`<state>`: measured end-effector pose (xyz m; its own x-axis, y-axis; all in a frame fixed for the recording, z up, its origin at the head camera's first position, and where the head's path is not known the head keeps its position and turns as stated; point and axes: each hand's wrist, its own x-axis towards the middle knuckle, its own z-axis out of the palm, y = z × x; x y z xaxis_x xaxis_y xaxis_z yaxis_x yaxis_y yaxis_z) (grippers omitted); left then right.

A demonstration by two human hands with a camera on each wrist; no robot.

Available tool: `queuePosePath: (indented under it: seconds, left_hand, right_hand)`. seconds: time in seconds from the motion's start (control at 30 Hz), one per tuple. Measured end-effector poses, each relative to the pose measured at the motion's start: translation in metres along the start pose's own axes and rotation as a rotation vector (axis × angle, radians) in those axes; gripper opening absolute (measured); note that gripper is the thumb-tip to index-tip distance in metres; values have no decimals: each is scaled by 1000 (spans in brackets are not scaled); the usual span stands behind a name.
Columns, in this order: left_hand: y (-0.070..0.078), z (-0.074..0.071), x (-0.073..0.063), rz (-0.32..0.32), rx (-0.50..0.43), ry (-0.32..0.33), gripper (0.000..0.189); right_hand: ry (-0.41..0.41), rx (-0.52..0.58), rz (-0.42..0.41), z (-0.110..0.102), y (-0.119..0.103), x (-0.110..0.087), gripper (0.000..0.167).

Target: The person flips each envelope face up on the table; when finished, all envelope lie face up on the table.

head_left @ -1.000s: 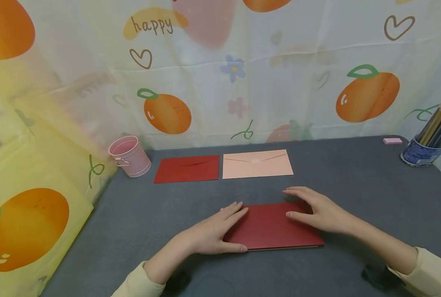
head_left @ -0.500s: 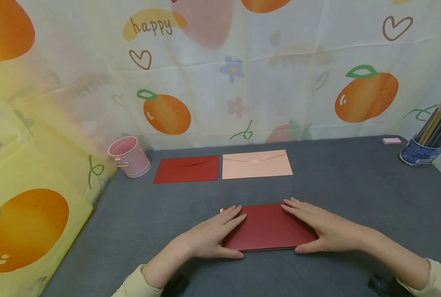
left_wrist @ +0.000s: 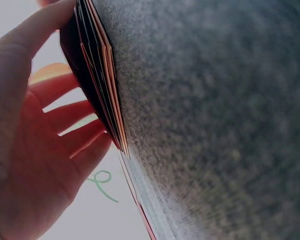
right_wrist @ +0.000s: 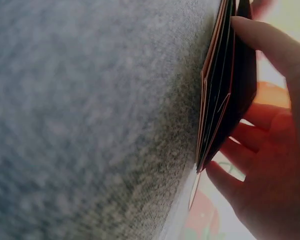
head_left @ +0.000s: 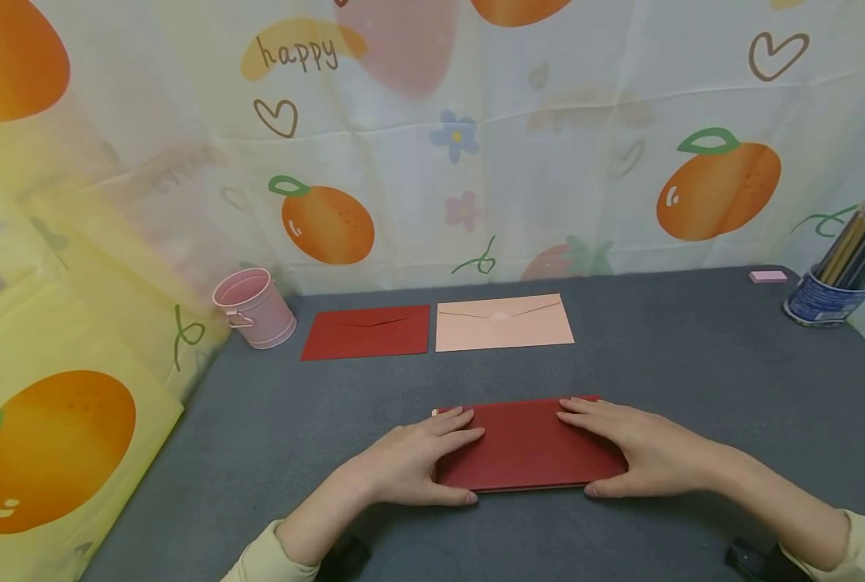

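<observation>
A stack of envelopes (head_left: pixel 523 444) with a red one on top lies flat on the table in front of me. My left hand (head_left: pixel 411 465) rests on its left end, fingers fairly straight over the top and thumb along the near edge. At the right end my right hand (head_left: pixel 647 453) lies the same way, its thumb at the near corner. Seen edge-on in the left wrist view, the layered envelopes (left_wrist: pixel 101 75) stand slightly apart from one another. The right wrist view shows the thumb touching the edges of the envelopes (right_wrist: pixel 225 90). The hands hide both ends of the stack.
Behind the stack lie a single red envelope (head_left: pixel 365 333) and a pale pink envelope (head_left: pixel 505 323). A pink bucket (head_left: pixel 255 307) stands at the back left. Far right are a tub of pencils (head_left: pixel 836 275) and a small pink block (head_left: pixel 768 276). A printed cloth (head_left: pixel 403 162) hangs behind.
My right hand has come down and toward me, from above the stack onto its right end. The left hand has stayed on the left end, shifting only slightly.
</observation>
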<state>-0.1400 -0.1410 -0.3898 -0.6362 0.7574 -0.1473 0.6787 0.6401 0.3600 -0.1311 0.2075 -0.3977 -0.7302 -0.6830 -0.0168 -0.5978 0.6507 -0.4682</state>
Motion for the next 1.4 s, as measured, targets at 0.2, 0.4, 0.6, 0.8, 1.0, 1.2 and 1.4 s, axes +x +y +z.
queuePosePath:
  seconds: [0.2,0.4,0.6,0.8,1.0,1.2,1.4]
  left_hand:
    - [0,-2,-1,63,5,112,60]
    - [-3,-3,-2,111,-40,276,48]
    - [-10,-4,-1,199,-70,426,32]
    - [-14,-5,2,202,-120,488,31]
    - [-13,-6,3,140,-287,543,23]
    - [-12,-6,3,75,-467,568,15]
    - [-14,-7,1,-54,-564,563,16]
  right_hand:
    - [98,25,-33,-3,2,-2,62]
    - [226,133,-86,-7,8,-2,42]
    - [348,222,-126,-9,13,1,38]
    - [428,243,-156,-8,15,4,39]
    - [458,255,-75,-10,11,3,29]
    - [473,234,-9,-12,7,3,22]
    - [459,263,58,-12,9,3,18]
